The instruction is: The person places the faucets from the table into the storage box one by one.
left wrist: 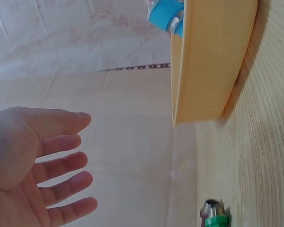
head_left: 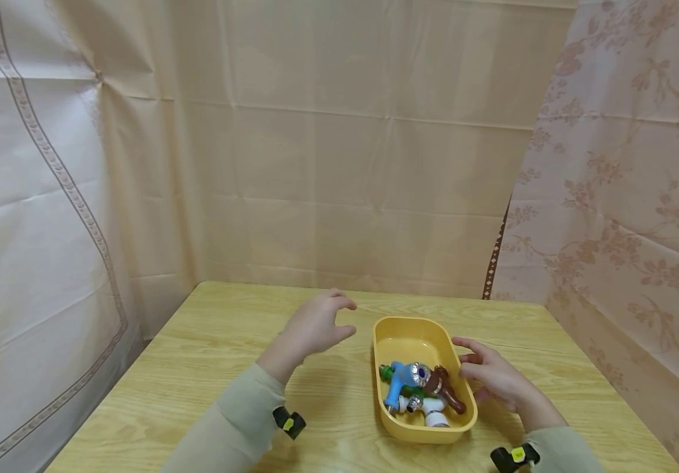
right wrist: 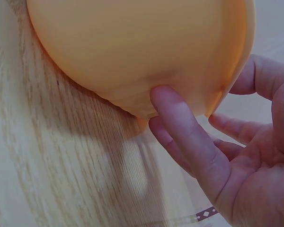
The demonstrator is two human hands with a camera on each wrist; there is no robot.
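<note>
My left hand [head_left: 315, 323] hovers left of a yellow plastic bin [head_left: 405, 435], with its fingers spread and nothing in them. In the left wrist view the palm and fingers of that hand [left wrist: 42, 165] are apart from the bin [left wrist: 217, 61]. My right hand [head_left: 501, 380] is at the bin's right side. In the right wrist view, the right hand's fingers [right wrist: 189, 137] touch the bin's outer wall [right wrist: 142, 47] near its rim. Inside lie a blue tap-like piece [head_left: 395, 387] with a silver round part, a brown piece [head_left: 450, 393] and white fittings [head_left: 434, 414].
A small piece with a green band [left wrist: 217, 220] and a metal end lies on the wooden table [head_left: 197, 368], seen in the left wrist view. Curtains [head_left: 339, 144] hang behind and on both sides of the table. Each wrist carries a black strap-on camera [head_left: 288, 422].
</note>
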